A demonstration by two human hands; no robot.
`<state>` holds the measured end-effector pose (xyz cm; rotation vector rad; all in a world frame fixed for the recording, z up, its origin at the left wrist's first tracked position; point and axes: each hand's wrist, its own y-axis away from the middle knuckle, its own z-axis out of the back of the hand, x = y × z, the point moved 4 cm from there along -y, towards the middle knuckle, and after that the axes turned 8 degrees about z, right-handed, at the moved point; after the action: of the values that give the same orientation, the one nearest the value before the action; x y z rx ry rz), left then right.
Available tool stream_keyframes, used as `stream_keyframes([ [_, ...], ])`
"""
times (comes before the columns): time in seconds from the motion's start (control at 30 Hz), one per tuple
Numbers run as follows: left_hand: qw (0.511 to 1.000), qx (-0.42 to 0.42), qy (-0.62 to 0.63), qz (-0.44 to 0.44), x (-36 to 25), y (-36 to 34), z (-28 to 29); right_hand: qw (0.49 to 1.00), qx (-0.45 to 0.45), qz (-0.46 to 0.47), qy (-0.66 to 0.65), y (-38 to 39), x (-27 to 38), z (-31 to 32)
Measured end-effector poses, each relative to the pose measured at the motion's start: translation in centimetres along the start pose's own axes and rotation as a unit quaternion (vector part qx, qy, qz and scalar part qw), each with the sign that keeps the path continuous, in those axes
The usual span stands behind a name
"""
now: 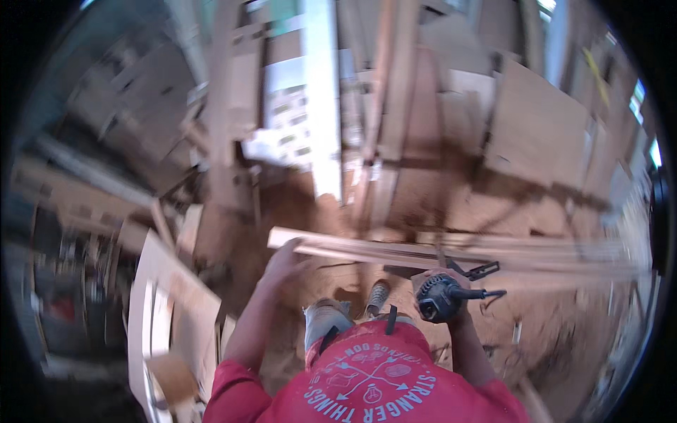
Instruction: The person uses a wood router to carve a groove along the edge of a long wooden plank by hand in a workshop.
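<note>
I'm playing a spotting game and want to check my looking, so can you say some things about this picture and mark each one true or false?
1. The right hand is holding a power tool. True.
2. The left hand is far away from any wood. False: it is at the left end of some long wooden strips.
3. The person is dressed in green on top. False: the shirt is red with a pale print.
4. A shoe shows between the wooden strips and the shirt. True.
5. The power tool is bright yellow. False: it looks mostly dark.
</note>
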<state>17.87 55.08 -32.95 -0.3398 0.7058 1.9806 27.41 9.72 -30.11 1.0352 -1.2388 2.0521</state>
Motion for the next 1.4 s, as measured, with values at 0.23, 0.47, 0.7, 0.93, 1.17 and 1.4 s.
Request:
stream_keyframes([
  [0.23, 0.928, 0.059, -0.317, -0.186, 12.8, -11.5, -2.3, 0.973, -0.169, -0.155, 0.008, 8.6, 0.2, 0.0],
  [0.47, 0.902, 0.149, -0.253, -0.316, 7.2, -12.2, -3.7, 0.874, -0.403, -0.223, 0.153, 16.2, 8.2, -2.6],
  [0.7, 0.878, 0.26, -0.145, -0.375, -1.0, -9.7, -13.6, 0.805, -0.524, -0.211, 0.18, 18.2, 11.2, -9.3],
  [0.93, 0.839, 0.208, -0.121, -0.488, -13.6, -4.5, -23.7, 0.75, -0.596, -0.225, 0.176, 18.3, 13.8, -11.9],
  [1.17, 0.826, 0.212, -0.115, -0.509, -14.9, -4.3, -25.6, 0.727, -0.637, -0.195, 0.167, 17.7, 10.7, -12.3],
  [1.4, 0.839, 0.245, -0.082, -0.478, -11.3, -5.1, -22.4, 0.716, -0.612, -0.238, 0.237, 17.1, 2.9, -14.6],
])
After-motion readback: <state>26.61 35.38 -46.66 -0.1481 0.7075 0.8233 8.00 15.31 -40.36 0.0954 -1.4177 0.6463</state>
